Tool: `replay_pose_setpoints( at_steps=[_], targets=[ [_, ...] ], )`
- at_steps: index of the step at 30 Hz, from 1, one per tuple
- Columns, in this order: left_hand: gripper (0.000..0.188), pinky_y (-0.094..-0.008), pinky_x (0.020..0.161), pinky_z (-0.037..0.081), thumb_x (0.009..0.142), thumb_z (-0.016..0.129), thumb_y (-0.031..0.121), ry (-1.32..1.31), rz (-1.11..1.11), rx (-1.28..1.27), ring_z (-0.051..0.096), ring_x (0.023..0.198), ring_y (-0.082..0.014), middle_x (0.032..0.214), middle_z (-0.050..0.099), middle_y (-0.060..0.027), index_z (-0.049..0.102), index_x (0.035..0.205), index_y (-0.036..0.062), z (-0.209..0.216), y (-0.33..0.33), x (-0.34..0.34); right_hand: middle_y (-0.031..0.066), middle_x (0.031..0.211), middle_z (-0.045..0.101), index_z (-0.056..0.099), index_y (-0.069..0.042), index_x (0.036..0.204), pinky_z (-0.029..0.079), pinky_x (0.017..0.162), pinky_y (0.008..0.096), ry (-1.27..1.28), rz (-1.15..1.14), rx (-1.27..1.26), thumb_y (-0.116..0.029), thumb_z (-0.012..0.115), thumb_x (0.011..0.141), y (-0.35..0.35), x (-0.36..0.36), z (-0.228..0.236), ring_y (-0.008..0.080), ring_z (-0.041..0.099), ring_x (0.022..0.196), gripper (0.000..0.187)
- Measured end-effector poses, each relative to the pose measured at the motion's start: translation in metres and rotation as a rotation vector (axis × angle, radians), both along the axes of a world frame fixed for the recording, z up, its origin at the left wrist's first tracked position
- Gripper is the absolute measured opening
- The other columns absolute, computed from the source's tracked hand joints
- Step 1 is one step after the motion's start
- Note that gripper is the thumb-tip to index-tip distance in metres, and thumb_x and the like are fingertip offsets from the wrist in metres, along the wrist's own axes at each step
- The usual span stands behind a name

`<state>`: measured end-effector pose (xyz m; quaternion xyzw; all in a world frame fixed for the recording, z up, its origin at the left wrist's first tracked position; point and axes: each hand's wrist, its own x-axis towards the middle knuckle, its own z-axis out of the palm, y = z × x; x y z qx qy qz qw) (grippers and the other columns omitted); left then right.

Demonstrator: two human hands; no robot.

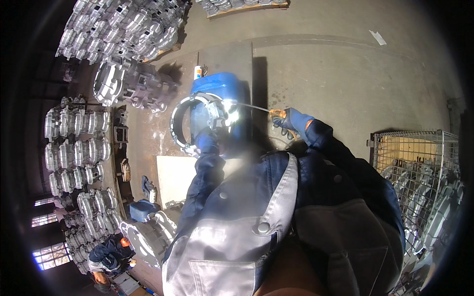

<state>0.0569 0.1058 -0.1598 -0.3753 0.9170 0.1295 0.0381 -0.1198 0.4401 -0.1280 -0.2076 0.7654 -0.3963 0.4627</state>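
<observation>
A silvery cast metal housing (181, 114) with a round, flanged opening rests on a blue plastic canister (215, 85) in front of me. My left hand (205, 132) is in shadow at the near side of the housing, and its fingers do not show clearly. To the right, my gloved right hand (286, 122) is closed around the end of a thin metal rod (253, 106). The rod reaches left toward the brightly lit side of the housing; glare hides whether its tip touches.
Another large casting (129, 85) stands at the far left, before stacked castings (123, 27). A small white bottle (198, 72) is behind the canister. On the right is a wire cage (412, 170) with metal parts. A person (111, 254) is at the lower left.
</observation>
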Motion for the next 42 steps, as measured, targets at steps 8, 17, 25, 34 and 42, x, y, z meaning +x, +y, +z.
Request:
replay_pose_setpoints(
  at_steps=[8, 17, 25, 34, 42],
  targets=[
    [0.052, -0.0466, 0.079, 0.050, 0.080, 0.064, 0.058, 0.097, 0.133, 0.155, 0.066, 0.090, -0.0395, 0.094, 0.071, -0.0176, 0.073, 0.098, 0.0096, -0.001, 0.000, -0.002, 0.0021, 0.084, 0.073, 0.073, -0.013, 0.102, 0.055, 0.066, 0.0311, -0.072, -0.094, 0.011, -0.037, 0.064, 0.091, -0.007, 0.008, 0.014, 0.0129, 0.065, 0.067, 0.028],
    [0.045, -0.0485, 0.072, 0.049, 0.079, 0.066, 0.052, -0.029, -0.076, -0.117, 0.065, 0.082, -0.0402, 0.086, 0.069, -0.0183, 0.071, 0.092, 0.0095, -0.002, 0.002, -0.003, 0.0052, 0.114, 0.067, 0.063, -0.008, 0.125, 0.052, 0.082, 0.0285, 0.070, 0.111, -0.289, -0.028, 0.064, 0.094, 0.022, 0.014, -0.037, 0.0141, 0.063, 0.094, 0.037],
    [0.035, -0.0424, 0.075, 0.054, 0.081, 0.066, 0.039, -0.194, 0.003, -0.099, 0.069, 0.089, -0.0326, 0.094, 0.072, -0.0140, 0.072, 0.099, 0.0098, 0.021, 0.018, -0.014, 0.0098, 0.110, 0.069, 0.059, -0.007, 0.131, 0.054, 0.060, 0.0310, -0.126, 0.014, -0.279, -0.030, 0.063, 0.094, 0.036, 0.021, -0.011, 0.0173, 0.067, 0.070, 0.043],
    [0.047, -0.0465, 0.074, 0.051, 0.078, 0.065, 0.056, -0.019, -0.048, -0.122, 0.066, 0.085, -0.0388, 0.088, 0.070, -0.0164, 0.072, 0.092, 0.0119, 0.009, 0.012, -0.006, 0.0052, 0.112, 0.069, 0.058, -0.007, 0.131, 0.050, 0.061, 0.0268, -0.255, -0.020, -0.228, -0.025, 0.065, 0.093, 0.037, 0.023, 0.006, 0.0104, 0.062, 0.072, 0.042],
    [0.051, -0.0452, 0.078, 0.051, 0.075, 0.069, 0.055, -0.085, -0.055, -0.123, 0.067, 0.086, -0.0372, 0.089, 0.070, -0.0167, 0.071, 0.100, 0.0103, 0.044, 0.032, -0.009, -0.0008, 0.090, 0.067, 0.062, -0.002, 0.123, 0.050, 0.073, 0.0274, -0.019, 0.044, -0.298, -0.023, 0.066, 0.092, 0.037, 0.022, 0.068, 0.0084, 0.059, 0.077, 0.037]
  ],
)
